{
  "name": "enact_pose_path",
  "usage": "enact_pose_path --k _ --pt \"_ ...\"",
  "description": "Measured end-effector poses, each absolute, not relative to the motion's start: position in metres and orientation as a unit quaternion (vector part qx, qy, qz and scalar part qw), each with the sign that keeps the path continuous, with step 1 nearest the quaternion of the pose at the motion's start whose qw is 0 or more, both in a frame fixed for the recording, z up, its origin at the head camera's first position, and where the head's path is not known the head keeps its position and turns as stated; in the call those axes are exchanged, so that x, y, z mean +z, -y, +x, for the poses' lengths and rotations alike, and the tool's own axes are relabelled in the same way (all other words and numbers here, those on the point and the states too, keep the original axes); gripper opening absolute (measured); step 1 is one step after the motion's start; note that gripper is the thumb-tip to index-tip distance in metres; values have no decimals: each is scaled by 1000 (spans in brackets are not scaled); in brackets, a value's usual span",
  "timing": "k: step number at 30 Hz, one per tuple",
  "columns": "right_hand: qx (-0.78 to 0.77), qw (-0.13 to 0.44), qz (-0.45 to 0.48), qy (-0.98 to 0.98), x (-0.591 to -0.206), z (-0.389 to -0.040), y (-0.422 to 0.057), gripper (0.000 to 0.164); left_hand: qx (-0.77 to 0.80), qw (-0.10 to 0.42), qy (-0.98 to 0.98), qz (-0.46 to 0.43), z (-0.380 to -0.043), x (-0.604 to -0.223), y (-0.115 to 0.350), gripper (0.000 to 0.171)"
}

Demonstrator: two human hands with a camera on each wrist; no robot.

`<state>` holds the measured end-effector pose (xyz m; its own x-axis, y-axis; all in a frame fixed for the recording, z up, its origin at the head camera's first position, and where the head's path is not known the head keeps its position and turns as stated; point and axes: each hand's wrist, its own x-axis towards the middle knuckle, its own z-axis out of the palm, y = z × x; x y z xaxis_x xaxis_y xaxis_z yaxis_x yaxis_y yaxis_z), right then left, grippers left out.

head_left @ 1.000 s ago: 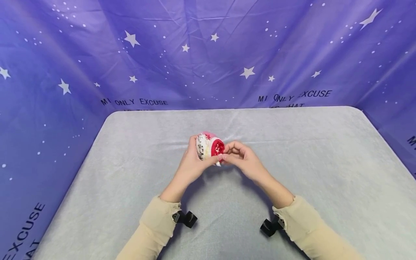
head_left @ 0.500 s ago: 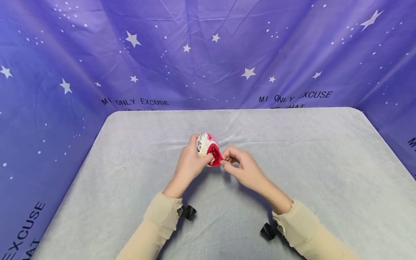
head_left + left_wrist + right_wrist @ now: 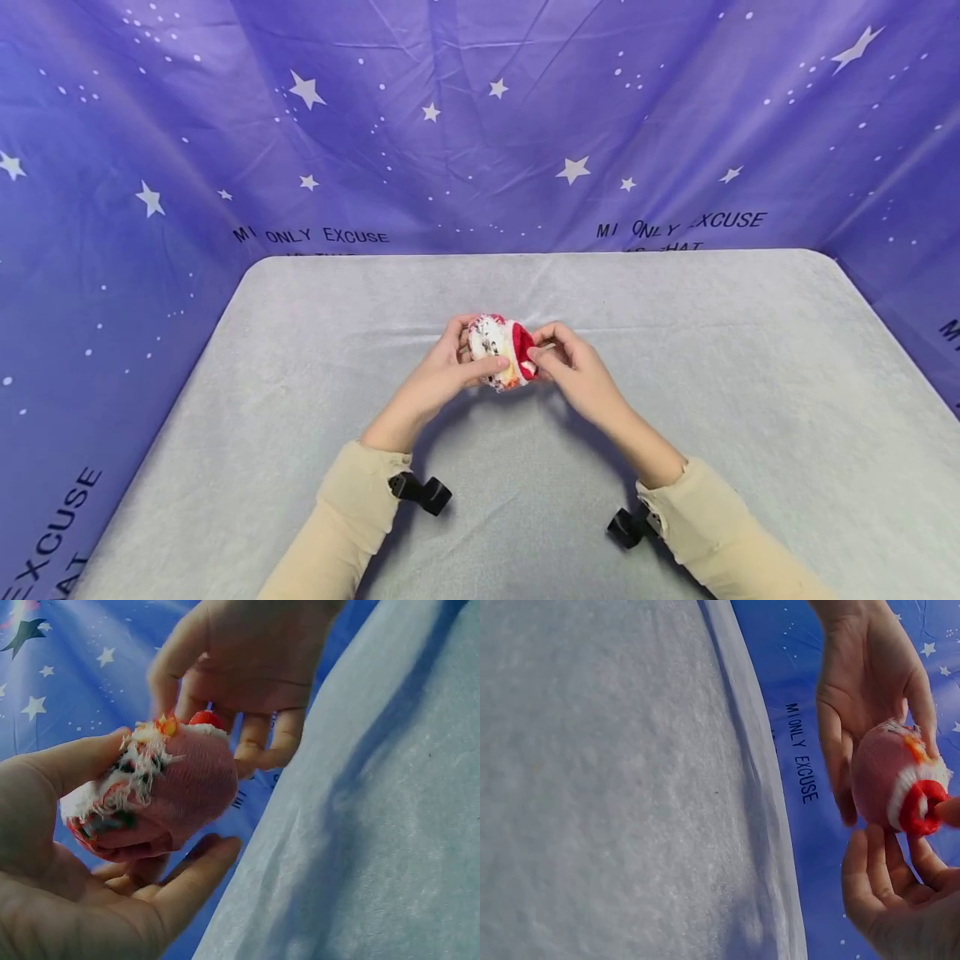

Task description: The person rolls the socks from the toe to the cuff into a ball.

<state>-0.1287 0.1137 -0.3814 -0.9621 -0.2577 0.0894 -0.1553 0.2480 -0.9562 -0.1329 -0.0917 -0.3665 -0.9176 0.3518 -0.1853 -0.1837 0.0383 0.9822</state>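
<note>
A balled-up knit sock (image 3: 489, 337) is held above the table between both hands. It is pink with white, and loose threads in black, yellow and orange stand out on its surface. My left hand (image 3: 431, 379) grips it from the left, thumb on the near side and fingers curled behind and below. At the right end, my right hand (image 3: 581, 375) pinches the red cuff (image 3: 911, 814), the thumb pressing on its opening. In the left wrist view the ball's pink side (image 3: 199, 780) faces the camera, and the cuff is mostly hidden behind it.
A grey cloth-covered table (image 3: 750, 375) extends below and around the hands. Behind it hangs a purple curtain (image 3: 480, 167) with stars and lettering. Black wrist cameras (image 3: 431, 496) sit at both beige sleeve cuffs.
The right hand has pulled the red cuff open and then come back against the ball. Both hands have shifted slightly right, and the left thumb has moved from the cuff opening onto the ball's threaded side.
</note>
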Motion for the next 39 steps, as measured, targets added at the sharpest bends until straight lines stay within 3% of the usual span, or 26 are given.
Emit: enact_pose_path --k 4,7,14,18,21,24,30,39 --pt "-615 1 -132 -777 -380 -127 -111 23 682 182 -705 65 -134 -369 89 55" --pt "-618 -21 -140 -774 -380 -126 -112 17 668 162 -722 70 -134 -370 86 50" --pt "-610 18 -139 -780 -377 -130 -123 13 568 106 -811 89 -142 -370 83 48" --pt "-635 39 -130 -761 -372 -132 -127 15 581 118 -801 82 -152 -368 83 39" --pt "-643 43 -120 -756 -370 -134 -129 14 611 156 -772 84 -157 -367 81 35" --pt "-624 40 -108 -773 -370 -136 -131 13 612 185 -765 83 -159 -368 75 42" --pt "-537 35 -89 -838 -378 -145 -134 12 554 202 -804 83 -163 -376 66 72" --pt "-525 140 -55 -838 -392 -155 -147 20 506 202 -836 65 -165 -387 68 75"
